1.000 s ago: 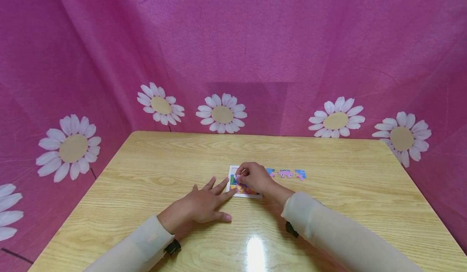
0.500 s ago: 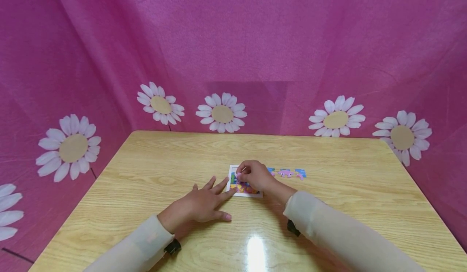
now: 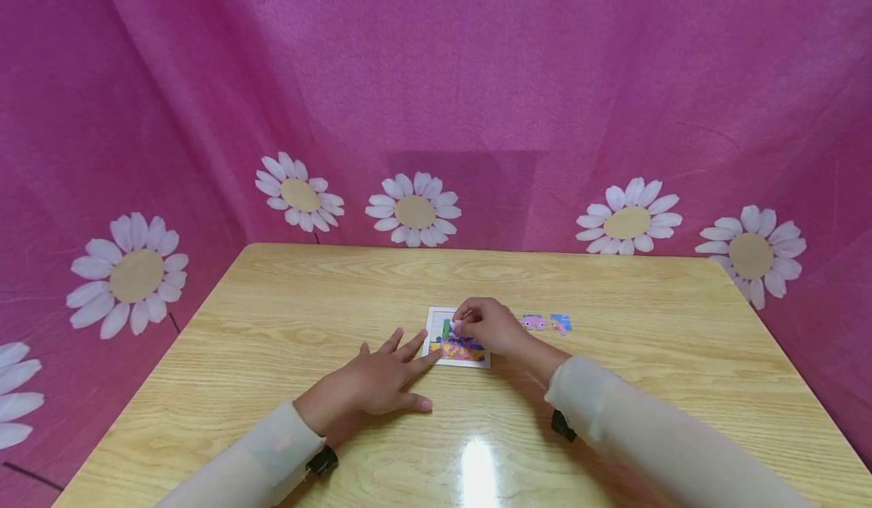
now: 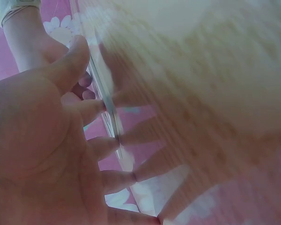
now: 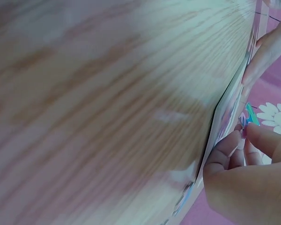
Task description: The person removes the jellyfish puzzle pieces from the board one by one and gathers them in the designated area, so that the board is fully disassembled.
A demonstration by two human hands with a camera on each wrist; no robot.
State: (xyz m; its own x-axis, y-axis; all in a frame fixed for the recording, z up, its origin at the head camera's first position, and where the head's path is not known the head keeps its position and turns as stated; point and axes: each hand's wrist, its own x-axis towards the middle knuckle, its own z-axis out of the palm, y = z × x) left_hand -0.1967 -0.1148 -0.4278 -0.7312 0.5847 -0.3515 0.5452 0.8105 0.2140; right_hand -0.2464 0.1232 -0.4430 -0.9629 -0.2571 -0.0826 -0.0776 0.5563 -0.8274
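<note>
My left hand [image 3: 381,383] lies palm down on the table, fingers spread, with fingertips at the left side of a small jigsaw puzzle board [image 3: 470,365]. This board has a white border, and yellow and purple picture pieces [image 3: 458,351] fill its lower part. Over the board, my right hand [image 3: 496,329] pinches a puzzle piece [image 5: 250,115] between thumb and fingertips. Green, blue and pink show on the piece, which stands tilted above the board in the right wrist view. The left wrist view shows the left palm [image 4: 33,136] with its fingertips down on the tabletop.
To the right of the board lie loose puzzle pieces: a pink one with eyes [image 3: 534,323] and a blue and pink one [image 3: 562,322]. A wooden table [image 3: 633,387] carries everything. Pink cloth with white daisies [image 3: 627,222] hangs behind and at the sides.
My right hand has shifted slightly right over the board, carrying the pinched puzzle piece, and now hides the nearest loose piece. The left hand has stayed still.
</note>
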